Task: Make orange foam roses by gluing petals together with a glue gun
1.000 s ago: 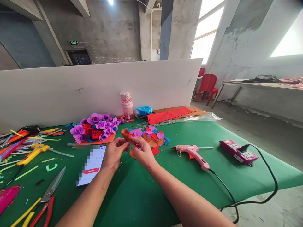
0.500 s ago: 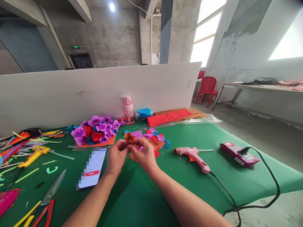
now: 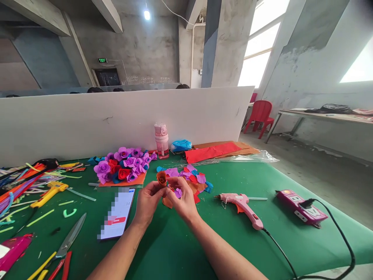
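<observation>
Between my hands stands a small brown paper rose (image 3: pixel 161 179), its spiral of petals facing up and toward me. My left hand (image 3: pixel 148 201) pinches it low down with thumb and fingers. My right hand (image 3: pixel 184 198) is closed at the rose's right side, its thumb pressed in by the left thumb at the base; the fingertips partly hide the lower petals. Just behind the hands lies a heap of loose paper petals (image 3: pixel 201 179) in purple, red, blue and brown. Finished purple, red and blue paper roses (image 3: pixel 124 174) are bunched to the left on an orange sheet.
On the right rest a pink glue gun (image 3: pixel 243 206) and a magenta power strip (image 3: pixel 301 207) with a black cable. To the left are a phone (image 3: pixel 121 214), scissors (image 3: pixel 70 239) and a yellow glue gun (image 3: pixel 51 192). A pink bottle (image 3: pixel 162 140) stands before the white partition (image 3: pixel 72 128).
The rose has turned more upright, and my right fingers have shifted slightly away from its petals. The whole view has tilted up a little, so the table things sit lower.
</observation>
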